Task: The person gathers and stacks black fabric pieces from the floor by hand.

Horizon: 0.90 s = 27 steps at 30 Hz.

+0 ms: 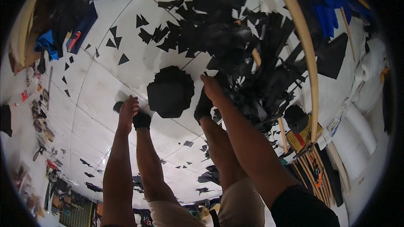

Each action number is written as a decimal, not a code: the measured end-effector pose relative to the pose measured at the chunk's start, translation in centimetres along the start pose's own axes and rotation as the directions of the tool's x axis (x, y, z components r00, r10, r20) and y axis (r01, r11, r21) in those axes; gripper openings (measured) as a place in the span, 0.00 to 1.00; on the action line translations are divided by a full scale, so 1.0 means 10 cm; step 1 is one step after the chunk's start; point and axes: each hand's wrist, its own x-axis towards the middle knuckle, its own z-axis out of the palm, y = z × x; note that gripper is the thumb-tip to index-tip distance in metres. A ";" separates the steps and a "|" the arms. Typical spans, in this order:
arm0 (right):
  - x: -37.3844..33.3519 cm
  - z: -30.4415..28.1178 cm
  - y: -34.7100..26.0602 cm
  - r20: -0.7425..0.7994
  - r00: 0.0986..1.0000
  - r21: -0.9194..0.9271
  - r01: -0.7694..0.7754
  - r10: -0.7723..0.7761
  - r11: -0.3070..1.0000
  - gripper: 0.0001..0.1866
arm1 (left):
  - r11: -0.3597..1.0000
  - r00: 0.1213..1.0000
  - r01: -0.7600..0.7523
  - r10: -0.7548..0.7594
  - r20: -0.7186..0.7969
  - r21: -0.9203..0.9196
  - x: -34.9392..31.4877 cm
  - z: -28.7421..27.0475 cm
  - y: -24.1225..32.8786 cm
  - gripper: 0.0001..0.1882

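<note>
A stack of black flat cut pieces (170, 92), like sheet or fabric with stepped edges, lies on the white tiled floor between my feet. My left hand (128, 108) hovers to the left of the stack, fingers apart, with nothing visible between them. A dark shape (118, 106) shows behind it; whether it is my shoe or a loose piece I cannot tell. On the stack's right, my right hand (211, 88) has its fingers pressed together over my dark-covered right foot (203, 108). A small dark tip shows at those fingertips, too small to name.
A heap of black offcuts (227, 29) spreads beyond and right of the stack, with small triangles scattered leftward. A long curved wooden pole (305, 38) crosses the right side. Further right stand a yellow box (304, 136), wooden sticks (313, 172) and white rolls (355, 130).
</note>
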 end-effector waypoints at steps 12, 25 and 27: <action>0.58 0.73 0.28 0.019 0.936 0.359 -0.334 0.351 0.871 0.26 | 0.827 0.938 0.283 -0.133 0.320 -0.485 1.21 0.76 -0.31 0.36; 0.49 0.66 0.39 0.239 0.902 0.609 -0.428 0.360 0.667 0.20 | 0.850 0.978 0.176 -0.095 0.185 -0.496 1.20 0.90 -0.41 0.38; 0.54 0.54 0.42 0.321 0.854 0.628 -0.515 0.409 0.583 0.22 | 0.878 0.981 0.168 -0.104 0.165 -0.448 1.16 0.95 -0.34 0.38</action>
